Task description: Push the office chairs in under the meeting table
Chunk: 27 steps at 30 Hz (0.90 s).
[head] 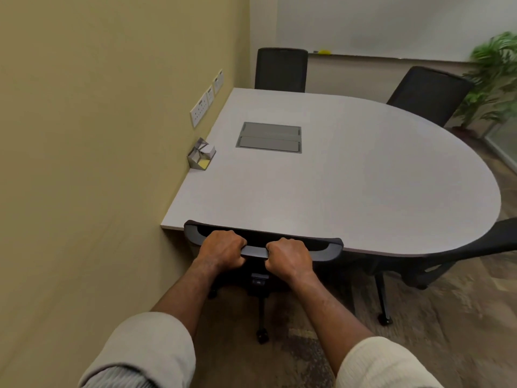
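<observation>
Both hands are clamped on the top rail of the near chair (327,247), the left hand (222,249) and the right hand (289,257) side by side near the rail's middle, fingers curled over its far edge. The rail's long axis runs left to right, roughly parallel to the straight near edge of the worktop (349,169), and the rail sits right at that edge, its far side just overlapping it. The worktop lies straight ahead of the grip, so the push goes directly away from the body, square to the rail. Neither hand is clearly nearer the worktop; the left sits slightly further forward. The chair's base and castors show below on the floor, on this side of the edge, so by my judgement the seat is mostly under already and little travel remains. Right of this chair, another chair (481,247) stands angled at the worktop's curved edge and looks less tucked in. Two more chairs stand along the far side.
</observation>
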Motion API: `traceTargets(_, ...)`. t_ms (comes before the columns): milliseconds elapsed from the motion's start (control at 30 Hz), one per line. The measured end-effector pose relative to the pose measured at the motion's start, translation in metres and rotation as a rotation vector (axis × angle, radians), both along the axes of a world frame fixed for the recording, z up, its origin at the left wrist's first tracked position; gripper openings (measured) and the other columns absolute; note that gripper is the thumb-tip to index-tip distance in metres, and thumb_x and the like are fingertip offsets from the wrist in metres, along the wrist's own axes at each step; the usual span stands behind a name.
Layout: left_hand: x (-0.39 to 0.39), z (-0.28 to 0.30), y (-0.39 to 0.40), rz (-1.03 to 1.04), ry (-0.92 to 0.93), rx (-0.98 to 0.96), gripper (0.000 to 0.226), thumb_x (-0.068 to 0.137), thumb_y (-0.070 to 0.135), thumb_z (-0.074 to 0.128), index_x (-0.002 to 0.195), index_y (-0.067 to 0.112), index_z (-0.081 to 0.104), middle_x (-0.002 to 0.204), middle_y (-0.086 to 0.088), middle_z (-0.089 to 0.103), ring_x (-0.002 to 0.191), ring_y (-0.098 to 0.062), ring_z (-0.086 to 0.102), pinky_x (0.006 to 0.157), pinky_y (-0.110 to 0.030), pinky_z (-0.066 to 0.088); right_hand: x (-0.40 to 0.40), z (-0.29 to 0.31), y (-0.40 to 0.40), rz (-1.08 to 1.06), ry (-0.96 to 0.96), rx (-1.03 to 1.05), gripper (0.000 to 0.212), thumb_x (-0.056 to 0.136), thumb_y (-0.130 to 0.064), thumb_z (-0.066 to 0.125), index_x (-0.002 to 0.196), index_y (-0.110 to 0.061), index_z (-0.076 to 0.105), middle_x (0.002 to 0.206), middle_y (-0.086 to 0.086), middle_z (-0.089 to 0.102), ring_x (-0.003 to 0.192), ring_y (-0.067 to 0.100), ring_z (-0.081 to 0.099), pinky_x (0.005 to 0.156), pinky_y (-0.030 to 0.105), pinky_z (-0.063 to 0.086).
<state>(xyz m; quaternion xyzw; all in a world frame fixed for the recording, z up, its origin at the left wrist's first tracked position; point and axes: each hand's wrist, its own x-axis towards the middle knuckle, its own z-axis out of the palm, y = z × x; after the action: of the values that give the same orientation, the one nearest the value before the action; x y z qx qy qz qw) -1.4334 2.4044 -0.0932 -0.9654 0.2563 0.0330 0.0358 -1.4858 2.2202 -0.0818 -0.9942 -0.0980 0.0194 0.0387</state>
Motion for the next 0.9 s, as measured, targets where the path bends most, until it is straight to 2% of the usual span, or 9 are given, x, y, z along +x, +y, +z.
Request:
traceTargets(300,0.04,-0.003,0.004,-0.02,-0.001,-0.031,0.014,0.066,0.04,0.057,0.063,0.029,0.049,0.051,0.01,0.039,0.049,-0.015,0.041,0.056,-0.029,0.036,0.038,-0.004,0.002,-0.024,0.022,-0.03,0.01,0.082,-0.025,0.057,0.078,-0.021,0.066,0.06,-0.003,0.056,0.055,0.021,0.057,0.06,0.038,0.055)
traceTargets(567,0.036,0.001,0.006,-0.05,-0.003,-0.032,0.014,0.072,0.037,0.061,0.068,0.029,0.049,0.054,0.01,0.038,0.054,-0.016,0.043,0.057,-0.031,0.036,0.04,-0.006,0.004,-0.022,0.033,-0.032,0.011,0.086,-0.027,0.056,0.084,-0.022,0.067,0.066,-0.003,0.061,0.06,0.019,0.06,0.066,0.039,0.056)
traceTargets(767,0.035,0.0,0.004,-0.03,-0.011,-0.044,0.017,0.075,0.034,0.061,0.069,0.029,0.047,0.056,0.01,0.038,0.055,-0.015,0.044,0.056,-0.031,0.036,0.043,-0.01,0.003,-0.002,0.007,-0.06,0.011,0.086,-0.028,0.055,0.083,-0.022,0.064,0.065,-0.003,0.057,0.059,0.021,0.058,0.063,0.038,0.053)
traceTargets(900,0.031,0.006,0.004,-0.013,0.013,-0.047,0.015,0.076,0.031,0.061,0.069,0.028,0.047,0.058,0.009,0.039,0.059,-0.018,0.051,0.057,-0.032,0.037,0.041,-0.011,0.001,0.041,-0.037,-0.049,0.015,0.088,-0.039,0.056,0.086,-0.024,0.057,0.068,-0.006,0.053,0.061,0.019,0.054,0.057,0.035,0.042)
